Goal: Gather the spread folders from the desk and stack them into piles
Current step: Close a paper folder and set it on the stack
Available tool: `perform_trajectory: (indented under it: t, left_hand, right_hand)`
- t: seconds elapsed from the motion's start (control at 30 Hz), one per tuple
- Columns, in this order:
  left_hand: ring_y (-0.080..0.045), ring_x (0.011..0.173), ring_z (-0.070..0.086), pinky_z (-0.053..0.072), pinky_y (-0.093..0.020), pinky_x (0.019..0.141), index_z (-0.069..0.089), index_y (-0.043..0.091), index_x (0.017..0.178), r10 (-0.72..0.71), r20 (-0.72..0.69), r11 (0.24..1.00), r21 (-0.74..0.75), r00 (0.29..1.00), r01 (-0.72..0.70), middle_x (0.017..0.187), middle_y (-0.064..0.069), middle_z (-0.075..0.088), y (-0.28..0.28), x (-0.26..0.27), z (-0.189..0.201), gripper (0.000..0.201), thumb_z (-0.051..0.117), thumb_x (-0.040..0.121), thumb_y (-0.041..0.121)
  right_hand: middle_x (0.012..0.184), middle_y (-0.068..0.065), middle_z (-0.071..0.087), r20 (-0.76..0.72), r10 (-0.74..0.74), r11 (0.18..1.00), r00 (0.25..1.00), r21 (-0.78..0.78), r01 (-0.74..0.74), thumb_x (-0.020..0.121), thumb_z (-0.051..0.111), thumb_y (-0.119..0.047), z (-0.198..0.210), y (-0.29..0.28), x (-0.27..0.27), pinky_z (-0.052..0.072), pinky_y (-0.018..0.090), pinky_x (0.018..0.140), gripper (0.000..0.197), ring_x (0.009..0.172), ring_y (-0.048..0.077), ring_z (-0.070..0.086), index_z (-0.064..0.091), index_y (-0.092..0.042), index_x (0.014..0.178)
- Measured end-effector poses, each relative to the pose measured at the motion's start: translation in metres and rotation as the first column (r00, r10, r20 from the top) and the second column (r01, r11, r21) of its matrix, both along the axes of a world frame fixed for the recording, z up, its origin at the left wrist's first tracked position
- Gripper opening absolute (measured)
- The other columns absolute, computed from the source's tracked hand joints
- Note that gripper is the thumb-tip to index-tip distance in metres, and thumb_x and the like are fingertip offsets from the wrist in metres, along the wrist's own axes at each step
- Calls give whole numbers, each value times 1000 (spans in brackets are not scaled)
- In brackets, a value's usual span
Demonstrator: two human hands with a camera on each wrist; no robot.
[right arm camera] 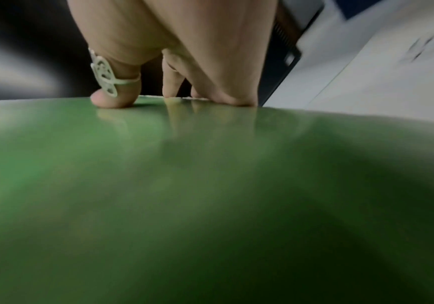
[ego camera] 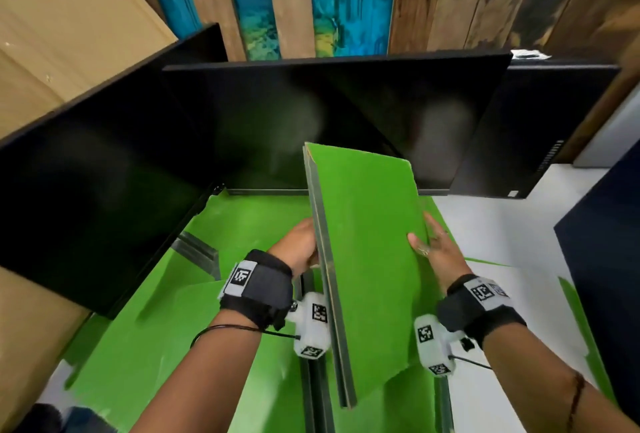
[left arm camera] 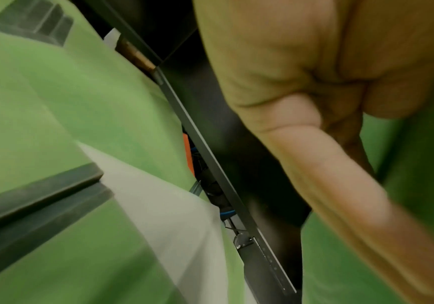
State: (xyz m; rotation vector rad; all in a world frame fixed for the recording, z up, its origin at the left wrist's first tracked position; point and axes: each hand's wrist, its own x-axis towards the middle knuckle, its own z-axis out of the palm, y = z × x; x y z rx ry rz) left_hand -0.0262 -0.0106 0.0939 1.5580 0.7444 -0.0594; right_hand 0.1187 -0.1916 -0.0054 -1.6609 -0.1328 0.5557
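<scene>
A stack of green folders (ego camera: pixel 367 252) with dark spines stands tilted on edge above the desk, held between both hands. My left hand (ego camera: pixel 299 245) grips its spine side, fingers hidden behind the stack; in the left wrist view the thumb (left arm camera: pixel 340 185) lies along the green cover (left arm camera: pixel 418 185). My right hand (ego camera: pixel 431 247) pinches the opposite edge. The ringed thumb (right arm camera: pixel 114 90) presses on the green face (right arm camera: pixel 210 185) and the fingers wrap over the edge. More green folders (ego camera: pixel 166 328) lie flat and spread on the desk beneath, also visible from the left wrist as flat folders (left arm camera: pixel 55 92).
A wide black monitor (ego camera: pixel 329 121) stands right behind the held stack, a second monitor (ego camera: pixel 86 190) angles in at the left, and a black computer case (ego camera: pixel 536 131) is at the right. Bare white desk (ego camera: pixel 502 232) shows to the right, bounded by a dark blue panel (ego camera: pixel 606 259).
</scene>
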Motion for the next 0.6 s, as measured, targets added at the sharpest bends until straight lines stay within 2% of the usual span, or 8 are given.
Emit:
perform_trajectory:
  t: [0.1, 0.2, 0.27, 0.3, 0.37, 0.43, 0.5, 0.6]
  left_hand:
    - [-11, 73, 65, 57, -27, 61, 50, 21, 107, -144, 119, 951, -259, 982, 171, 90, -3, 60, -4, 3, -3, 47, 13, 98, 48]
    - [-19, 100, 55, 58, -29, 74, 38, 12, 133, -300, 57, 952, -44, 952, 303, 119, -5, 54, -28, 17, -28, 38, 38, 99, 27]
    - [-24, 99, 58, 60, -30, 71, 41, 4, 130, -360, -19, 917, 176, 933, 358, 119, -13, 52, -52, 31, -53, 36, 47, 95, 10]
    - [-30, 96, 61, 59, -38, 72, 44, 2, 126, -372, -60, 894, 245, 926, 375, 111, -14, 52, -65, 36, -63, 33, 48, 94, 7]
    - [-39, 95, 64, 57, -49, 76, 50, -1, 121, -359, -122, 877, 296, 925, 379, 100, -15, 55, -88, 43, -85, 29, 51, 92, 4]
    - [-37, 95, 65, 56, -45, 81, 53, -1, 119, -349, -176, 844, 367, 920, 390, 101, -21, 62, -110, 48, -103, 30, 54, 90, 7]
    - [-33, 97, 64, 53, -36, 83, 56, -1, 117, -357, -258, 757, 483, 898, 440, 104, -23, 65, -128, 51, -113, 30, 56, 91, 14]
    - [-32, 102, 61, 47, -33, 85, 54, -2, 120, -383, -331, 654, 563, 863, 506, 108, -21, 66, -145, 56, -119, 35, 53, 93, 21]
  right_hand:
    - [147, 6, 40, 26, -89, 989, 996, -116, 91, 83, 67, -16, -11, -44, 5, 31, 43, 113, 72, 133, 23, 41, 32, -30, 144]
    - [144, 12, 43, 64, -195, 926, 979, -317, 205, 85, 66, -12, -19, -77, 1, 33, 38, 110, 70, 130, 29, 44, 29, -18, 145]
    - [145, 17, 40, 98, -210, 830, 973, -509, 231, 86, 66, -17, -25, -95, 1, 31, 41, 111, 72, 132, 34, 41, 26, -13, 146]
    - [145, 20, 39, 100, -211, 764, 972, -604, 228, 86, 65, -21, -28, -104, 1, 31, 43, 111, 74, 132, 36, 39, 24, -12, 147]
    - [144, 24, 37, 74, -206, 624, 976, -758, 189, 86, 61, -27, -32, -121, 1, 31, 45, 111, 74, 132, 39, 36, 21, -11, 146]
    - [144, 24, 33, 47, -242, 525, 969, -834, 172, 83, 58, -26, -35, -137, 0, 30, 49, 108, 75, 132, 41, 33, 18, -17, 145]
    - [143, 23, 30, 38, -291, 485, 956, -855, 182, 78, 56, -21, -40, -150, -1, 30, 51, 108, 76, 131, 41, 32, 17, -21, 143]
    - [141, 21, 32, 52, -323, 474, 945, -855, 209, 77, 56, -17, -44, -166, 3, 30, 49, 109, 78, 131, 40, 32, 19, -23, 145]
